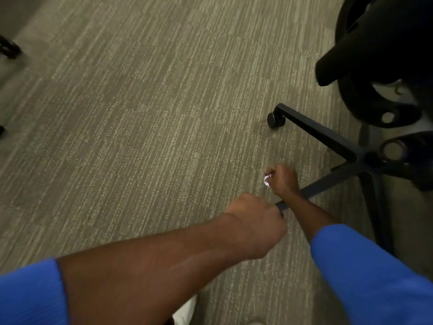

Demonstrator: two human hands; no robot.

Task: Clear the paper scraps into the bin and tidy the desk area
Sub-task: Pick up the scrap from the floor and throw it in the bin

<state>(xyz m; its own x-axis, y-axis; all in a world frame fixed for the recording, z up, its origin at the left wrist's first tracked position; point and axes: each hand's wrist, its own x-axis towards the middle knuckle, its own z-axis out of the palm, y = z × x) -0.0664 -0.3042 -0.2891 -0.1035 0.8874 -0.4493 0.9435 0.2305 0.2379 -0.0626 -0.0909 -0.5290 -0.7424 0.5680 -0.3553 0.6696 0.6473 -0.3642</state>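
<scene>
Head view looked down on a striped grey-green carpet (140,113). The right hand (282,180) was low over the carpet at about 4 o'clock from frame centre, fingers pinched together on a small white paper scrap (266,180); the scrap stuck out at the 9 o'clock side of the hand. The left hand (256,222) sat nearer the camera, at about 7 o'clock from the right hand, curled into a closed fist; whether it held anything could not be told, since the palm faced away. Both forearms were bare, with blue sleeves (375,277) pushed up. A black office chair (379,55) filled the 2 o'clock corner. Its star base (365,158) spread across the carpet, one leg ending in a caster (276,119), another leg running under the right wrist. No bin was in view. A blurred dark object (9,49) lay at the 9 o'clock edge, possibly another caster.
</scene>
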